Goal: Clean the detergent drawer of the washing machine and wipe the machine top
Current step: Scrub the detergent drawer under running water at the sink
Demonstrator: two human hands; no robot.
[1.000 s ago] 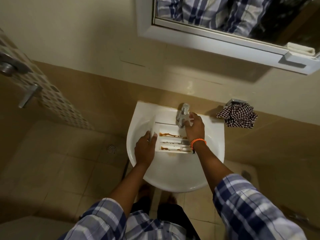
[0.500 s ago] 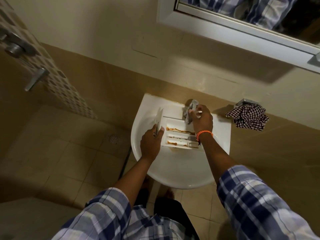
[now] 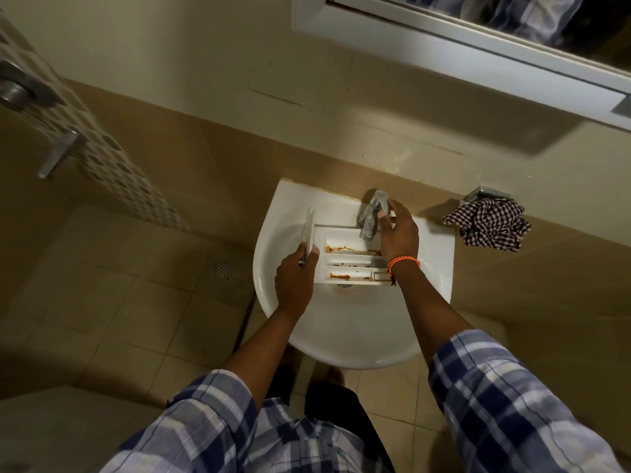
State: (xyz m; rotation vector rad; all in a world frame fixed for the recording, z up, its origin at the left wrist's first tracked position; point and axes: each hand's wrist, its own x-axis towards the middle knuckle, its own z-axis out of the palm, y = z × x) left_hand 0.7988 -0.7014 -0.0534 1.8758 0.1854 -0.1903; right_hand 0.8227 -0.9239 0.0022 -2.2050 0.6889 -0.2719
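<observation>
A white detergent drawer point(image 3: 348, 259) lies across the white sink point(image 3: 341, 319), its compartments streaked with brown residue. My left hand point(image 3: 295, 279) grips the drawer's front panel at its left end. My right hand point(image 3: 397, 233) reaches over the drawer's right end, fingers closed around the handle of the chrome tap point(image 3: 370, 216) at the back of the basin. An orange cord bracelet sits on that wrist. No water is visible running from the spout.
A checked cloth point(image 3: 488, 223) hangs on a metal holder on the wall right of the sink. A mirror frame point(image 3: 444, 59) is above. A floor drain point(image 3: 222, 270) and a door handle point(image 3: 58, 153) are to the left.
My view shifted downward and nearer. Both hands stay in place: left on the drawer front, right on the tap handle, with the drawer raised slightly in the basin.
</observation>
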